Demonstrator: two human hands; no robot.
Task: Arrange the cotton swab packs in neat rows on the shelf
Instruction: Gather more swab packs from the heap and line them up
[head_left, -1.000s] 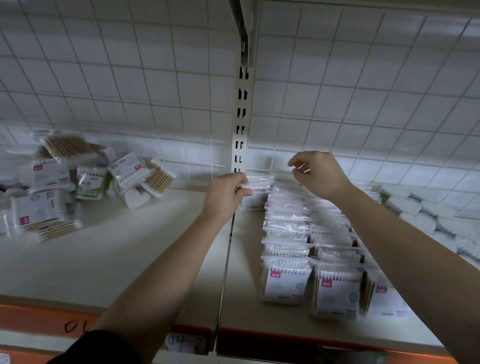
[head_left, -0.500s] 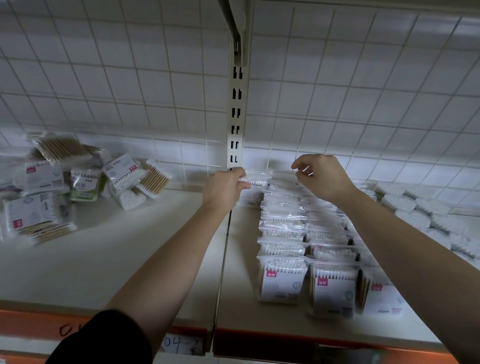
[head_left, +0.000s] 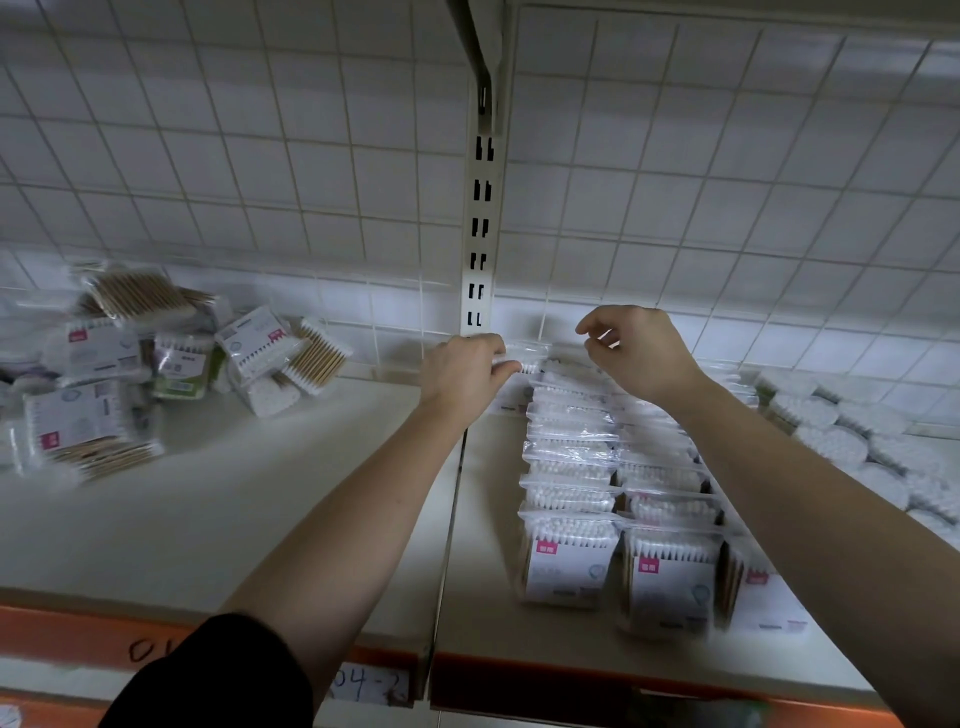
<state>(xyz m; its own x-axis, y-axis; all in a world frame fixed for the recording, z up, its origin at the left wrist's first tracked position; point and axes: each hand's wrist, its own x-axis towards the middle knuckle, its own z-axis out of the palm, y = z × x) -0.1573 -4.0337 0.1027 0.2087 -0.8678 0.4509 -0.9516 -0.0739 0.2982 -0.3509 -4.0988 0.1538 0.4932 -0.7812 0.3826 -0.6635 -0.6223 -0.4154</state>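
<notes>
Fingers (head_left: 501, 364) of the left hand (head_left: 460, 376) curled, pinching the clear top edge of the rearmost pack (head_left: 530, 356), just right of the foot of the slotted upright (head_left: 480, 260). Right hand (head_left: 644, 358) further right of the upright, fingers hooked, thumb and forefinger close together. Whether they nip film or nothing, cannot tell.

Nearest: dark sleeve (head_left: 208, 675) on the left arm. Then the orange rail (head_left: 519, 680) along the front of the shelf (head_left: 260, 519), crossing below the upright's line.

Right of the upright, at the front edge: front packs (head_left: 569, 566) standing, pink labels facing out. Behind them the rows (head_left: 571, 452) run back toward the upright's foot, each pack leaning on the next. Two files plain, a third partly hidden by the right forearm.

Left of the upright, well apart: loose heap (head_left: 156, 364) of mixed swab packs, some wooden-stemmed, lying at all angles against the back. Far right of the upright: white round pads (head_left: 857, 431), stacked.

Behind the upright: wire grid panel (head_left: 208, 156).

Judgement: step in hand is seating the back pack in the file nearest the upright. Next move calls for setting it square against the pack in front and letting go, then a reach left of the upright to the heap. Light touch wanted, since the film looks slippery and a shove could tip the leaning file.
</notes>
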